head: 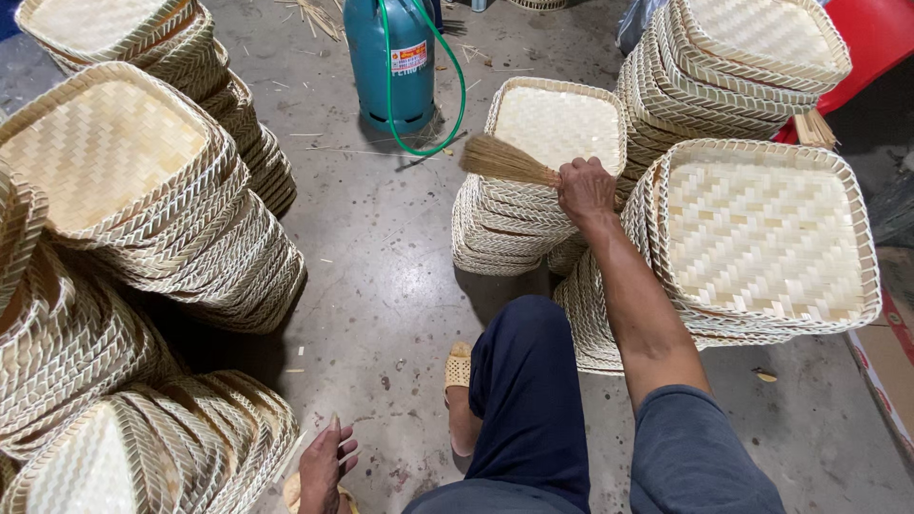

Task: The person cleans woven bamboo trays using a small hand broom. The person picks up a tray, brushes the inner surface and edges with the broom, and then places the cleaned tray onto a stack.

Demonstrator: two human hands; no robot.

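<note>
View from a head camera looking down at a seated person's lap, with stacks of woven bamboo trays all around on a concrete floor.

The right hand reaches forward with its grip fully closed around the handle of a small straw brush. The brush's long axis runs nearly level, left to right, and its bristles fan out to the left of the fist. It sits over the near left corner of the top tray of the middle stack, which lies directly ahead of the hand; whether the bristles touch the tray cannot be told. This top tray appears to hold nothing, showing only its pale woven base.

The left hand rests low at the near left, fingers loosely extended, close to the floor and just beside a leaning stack of trays. It seems to hold nothing, and it is well apart from the brush.

At the right, another stack of square trays sits just beside the right forearm, with more stacks farther back. Large tilted stacks fill the left side. At the far centre stands a teal gas cylinder with a green hose looping from it.
</note>
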